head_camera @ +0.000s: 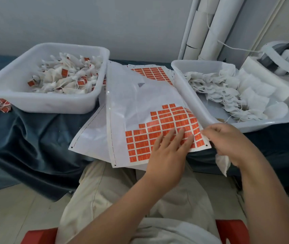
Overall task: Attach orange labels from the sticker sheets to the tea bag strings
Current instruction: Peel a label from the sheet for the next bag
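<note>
A sticker sheet partly filled with orange labels lies on the blue-covered table between two tubs. My left hand lies flat with straight fingers pressing on the labels near the sheet's front right corner. My right hand is at that corner's right edge, its fingers curled around a white tea bag that hangs below the palm. Whether its fingertips pinch a label I cannot tell.
A white tub at the left holds tea bags with orange labels. A second white tub at the right holds unlabelled tea bags. More sticker sheets lie behind. White rolls stand against the wall; a red stool is under me.
</note>
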A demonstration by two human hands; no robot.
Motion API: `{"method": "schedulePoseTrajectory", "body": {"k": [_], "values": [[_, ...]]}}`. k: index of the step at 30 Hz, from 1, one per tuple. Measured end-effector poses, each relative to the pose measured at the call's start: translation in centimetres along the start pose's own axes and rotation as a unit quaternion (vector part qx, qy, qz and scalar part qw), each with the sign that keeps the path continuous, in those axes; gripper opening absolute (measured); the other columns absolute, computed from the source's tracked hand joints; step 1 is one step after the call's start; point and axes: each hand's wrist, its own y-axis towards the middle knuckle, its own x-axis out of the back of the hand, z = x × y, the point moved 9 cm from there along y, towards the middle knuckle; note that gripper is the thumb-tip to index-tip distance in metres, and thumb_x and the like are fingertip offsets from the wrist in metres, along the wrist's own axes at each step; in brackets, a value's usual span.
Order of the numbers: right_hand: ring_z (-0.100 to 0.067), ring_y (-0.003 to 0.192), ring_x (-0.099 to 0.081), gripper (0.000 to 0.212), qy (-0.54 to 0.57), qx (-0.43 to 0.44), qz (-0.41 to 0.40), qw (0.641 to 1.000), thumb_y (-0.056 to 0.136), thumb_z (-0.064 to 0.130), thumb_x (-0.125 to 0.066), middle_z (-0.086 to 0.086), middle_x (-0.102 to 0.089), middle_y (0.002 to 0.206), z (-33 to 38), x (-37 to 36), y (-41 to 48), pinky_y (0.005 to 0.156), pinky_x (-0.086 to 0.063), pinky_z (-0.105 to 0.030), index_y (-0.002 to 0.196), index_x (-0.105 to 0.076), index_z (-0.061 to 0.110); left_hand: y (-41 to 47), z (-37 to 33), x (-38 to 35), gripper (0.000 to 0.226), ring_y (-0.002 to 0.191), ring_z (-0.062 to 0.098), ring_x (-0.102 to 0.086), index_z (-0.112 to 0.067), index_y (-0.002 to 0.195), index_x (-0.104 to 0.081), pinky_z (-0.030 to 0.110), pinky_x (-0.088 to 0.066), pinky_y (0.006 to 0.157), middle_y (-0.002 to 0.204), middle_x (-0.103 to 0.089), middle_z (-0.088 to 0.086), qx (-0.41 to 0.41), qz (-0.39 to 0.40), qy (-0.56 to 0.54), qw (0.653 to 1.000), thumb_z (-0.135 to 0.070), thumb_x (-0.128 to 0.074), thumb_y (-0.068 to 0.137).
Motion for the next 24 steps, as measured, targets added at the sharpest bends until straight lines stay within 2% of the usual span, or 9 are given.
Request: {"method": "schedulePoseTrajectory", "body": {"k": [2, 5, 8, 10, 14, 16, 18, 21, 24], "values": [[-0.010, 0.062, -0.070, 0.032, -0.064, 0.001, 0.010, 0.998, 0.099, 0.035, -0.061, 0.005, -0.077, 0.073, -0.1, -0.6, 0.3, 0.062, -0.049, -0.033, 0.077, -0.077, 0.020, 0.0, 0.8, -1.2, 0.066, 0.162, 0.028, -0.010, -0.033, 0.165, -0.020, 0.047, 0.003, 0.128, 0.174, -0.019, -0.001, -0.012, 0.026, -0.007, 1.000, -0.030, -0.052, 0.108], [0.000, 0.059, -0.069, 0.030, -0.063, -0.011, 0.025, 0.998, 0.102, 0.036, -0.061, 0.013, -0.077, 0.074, -0.3, -1.5, 0.4, 0.059, -0.047, -0.028, 0.081, -0.079, 0.022, -0.2, 1.8, -1.3, 0.058, 0.161, 0.028, -0.018, -0.034, 0.164, -0.025, 0.047, -0.002, 0.129, 0.172, -0.026, -0.002, -0.018, 0.037, -0.010, 0.999, -0.033, -0.048, 0.110], [0.007, 0.052, -0.063, 0.024, 0.029, -0.024, 0.070, 0.997, 0.102, 0.042, -0.063, 0.021, -0.074, 0.072, -0.2, -3.1, 0.1, 0.055, -0.045, -0.023, 0.090, -0.081, 0.032, -0.3, 3.8, -0.2, 0.056, 0.158, 0.029, -0.025, -0.034, 0.162, -0.032, 0.053, -0.014, 0.130, 0.170, -0.033, -0.002, 0.012, 0.027, 0.008, 1.000, -0.032, -0.047, 0.108], [0.010, 0.050, -0.059, 0.016, 0.073, -0.024, 0.107, 0.991, 0.101, 0.044, -0.065, 0.029, -0.068, 0.067, 0.1, -5.2, -0.3, 0.056, -0.046, -0.022, 0.095, -0.080, 0.044, -0.5, 6.2, 0.8, 0.057, 0.159, 0.028, -0.022, -0.038, 0.161, -0.030, 0.056, -0.013, 0.130, 0.170, -0.031, -0.003, 0.073, 0.021, 0.029, 0.997, -0.033, -0.049, 0.108], [-0.006, 0.045, -0.039, 0.014, 0.193, 0.007, 0.155, 0.969, 0.101, 0.031, -0.069, 0.015, -0.057, 0.058, 1.5, -10.2, -0.8, 0.045, -0.034, -0.020, 0.105, -0.082, 0.026, -1.2, 9.2, 2.1, 0.055, 0.161, 0.029, -0.015, -0.041, 0.162, -0.023, 0.059, -0.013, 0.129, 0.173, -0.024, -0.004, 0.110, 0.051, 0.051, 0.991, -0.049, -0.036, 0.109], [-0.005, 0.046, -0.045, 0.014, 0.260, 0.018, 0.137, 0.956, 0.101, 0.028, -0.071, 0.012, -0.061, 0.062, 2.3, -10.9, -1.0, 0.048, -0.041, -0.019, 0.107, -0.081, 0.023, -2.0, 9.9, 2.7, 0.065, 0.162, 0.027, -0.010, -0.042, 0.163, -0.019, 0.059, -0.009, 0.129, 0.174, -0.020, -0.005, 0.115, 0.068, 0.019, 0.991, -0.065, -0.023, 0.103], [0.002, 0.052, -0.058, 0.015, 0.264, 0.045, 0.102, 0.958, 0.099, 0.037, -0.072, 0.015, -0.067, 0.069, 3.0, -11.0, -1.2, 0.059, -0.053, -0.022, 0.108, -0.080, 0.028, -2.7, 10.2, 3.4, 0.073, 0.162, 0.021, -0.010, -0.044, 0.162, -0.022, 0.059, -0.006, 0.129, 0.172, -0.022, -0.010, 0.133, 0.069, -0.054, 0.987, -0.077, -0.020, 0.097], [-0.004, 0.052, -0.050, 0.016, 0.250, 0.099, 0.080, 0.960, 0.099, 0.040, -0.070, 0.009, -0.066, 0.072, 4.4, -11.1, -2.0, 0.053, -0.043, -0.018, 0.108, -0.079, 0.031, -2.6, 9.8, 6.0, 0.057, 0.151, 0.013, -0.036, -0.040, 0.152, -0.049, 0.056, -0.027, 0.125, 0.158, -0.048, -0.013, 0.137, -0.023, -0.159, 0.977, -0.066, -0.038, 0.103], [-0.004, 0.055, -0.050, 0.017, 0.265, 0.125, 0.081, 0.953, 0.101, 0.038, -0.067, 0.009, -0.067, 0.076, 5.4, -10.7, -2.8, 0.053, -0.042, -0.016, 0.111, -0.078, 0.029, -2.4, 9.2, 9.0, 0.043, 0.126, 0.003, -0.058, -0.027, 0.133, -0.070, 0.034, -0.049, 0.110, 0.135, -0.068, -0.012, 0.116, -0.136, -0.211, 0.961, -0.052, -0.053, 0.102]]}}
